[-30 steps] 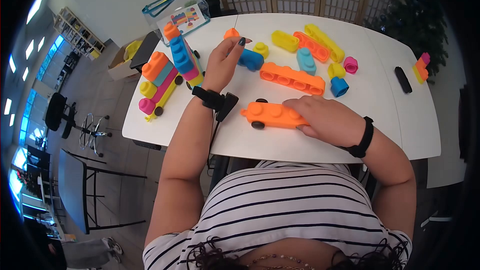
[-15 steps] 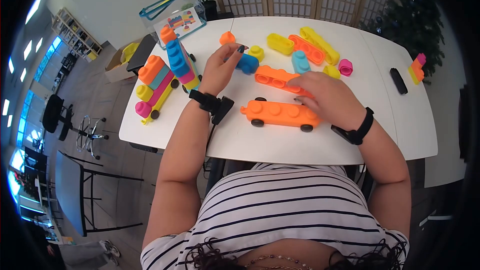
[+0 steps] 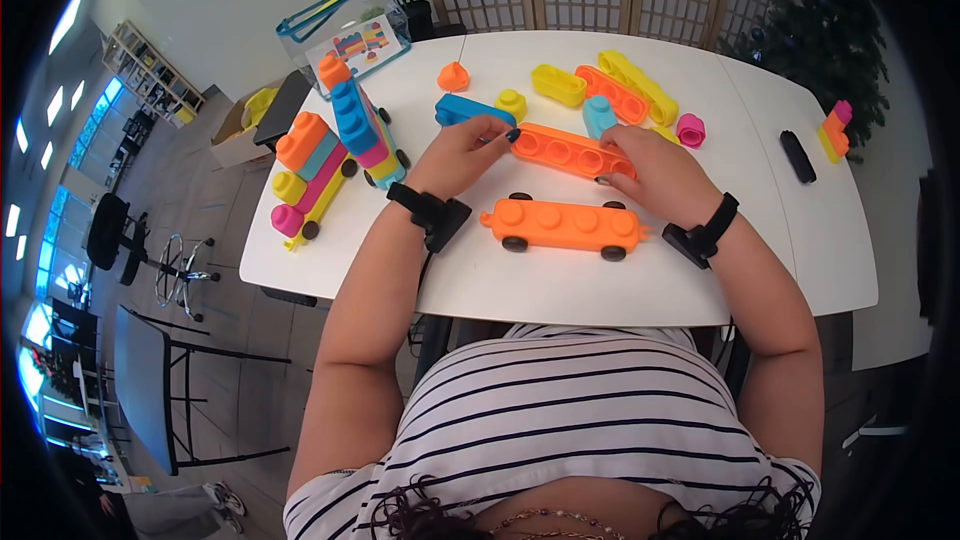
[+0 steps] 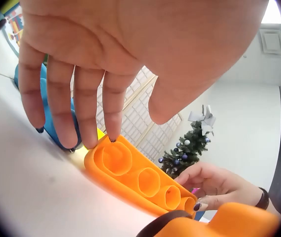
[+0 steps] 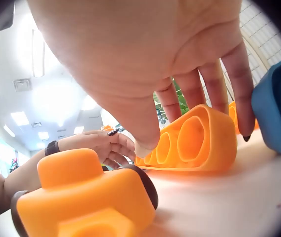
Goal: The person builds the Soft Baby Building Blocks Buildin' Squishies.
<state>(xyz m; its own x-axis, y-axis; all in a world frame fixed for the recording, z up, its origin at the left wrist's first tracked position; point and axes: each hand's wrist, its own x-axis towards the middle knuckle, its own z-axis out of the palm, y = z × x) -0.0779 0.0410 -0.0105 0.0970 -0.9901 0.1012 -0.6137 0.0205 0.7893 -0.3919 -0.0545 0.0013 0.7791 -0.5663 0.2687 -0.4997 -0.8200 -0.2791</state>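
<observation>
In the head view an orange four-stud block point(image 3: 560, 153) lies on its side, hollow underside facing the person. My right hand point(image 3: 662, 178) pinches its right end, thumb in front and fingers behind, as the right wrist view also shows. At its left end is my left hand point(image 3: 455, 158), whose fingers point(image 4: 86, 108) are extended, the index fingertip touching the block's edge. The other fingertips lie by a long blue block point(image 3: 462, 111). Nearer the person, an orange wheeled base point(image 3: 562, 224) stands untouched, studs up.
Two built vehicles stand at the left, one with a magenta bar point(image 3: 325, 180), one with a blue tower point(image 3: 352, 120). Behind the hands lie a yellow block point(image 3: 558, 86), a teal block point(image 3: 599, 116) and a magenta block point(image 3: 690, 130). A black object point(image 3: 797, 157) lies at the right.
My right hand has left the wheeled base and taken hold of the hollow orange block's right end. My left hand has moved nearer the person and right, from the blue block to the orange block's left end.
</observation>
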